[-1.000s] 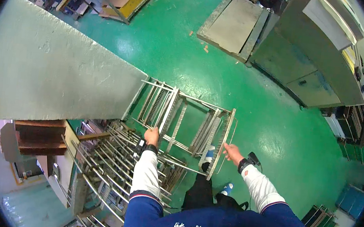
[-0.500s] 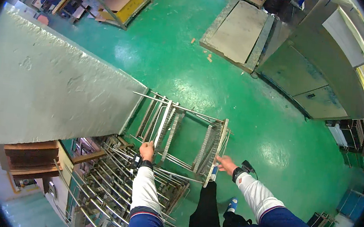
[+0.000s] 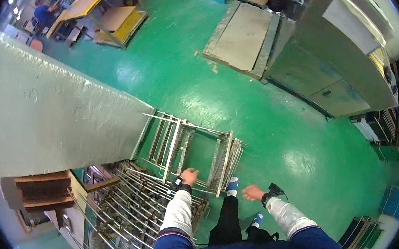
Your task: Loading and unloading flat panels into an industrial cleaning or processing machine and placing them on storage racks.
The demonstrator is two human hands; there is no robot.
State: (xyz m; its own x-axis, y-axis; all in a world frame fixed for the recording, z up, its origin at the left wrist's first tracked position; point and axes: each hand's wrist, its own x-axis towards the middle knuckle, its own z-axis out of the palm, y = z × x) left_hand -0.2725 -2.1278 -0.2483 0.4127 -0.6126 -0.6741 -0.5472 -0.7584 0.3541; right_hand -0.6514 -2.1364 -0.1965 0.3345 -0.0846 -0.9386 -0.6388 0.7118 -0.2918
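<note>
A metal slotted rack point(image 3: 227, 163) with toothed rails and rod sides stands on the green floor in front of me. Over its near edge is my left hand point(image 3: 189, 176), fingers loosely apart and nothing visible in them. My right hand point(image 3: 253, 193) hovers to the right of the rack, apart from it, its fingers curled together with nothing seen in them. Both wrists wear dark bands with small devices.
Many metal rods on racks point(image 3: 129, 204) crowd the lower left. A pale wall block point(image 3: 61, 116) bounds the left side. A grey cabinet point(image 3: 319, 78) and a flat slab platform point(image 3: 241, 35) stand ahead right. A yellow-edged workbench point(image 3: 89, 1) is at the far left.
Both hands have come off the rack's sides. The left moved right and slightly nearer; the right moved a little nearer. The rack stays on the floor while the view shifts.
</note>
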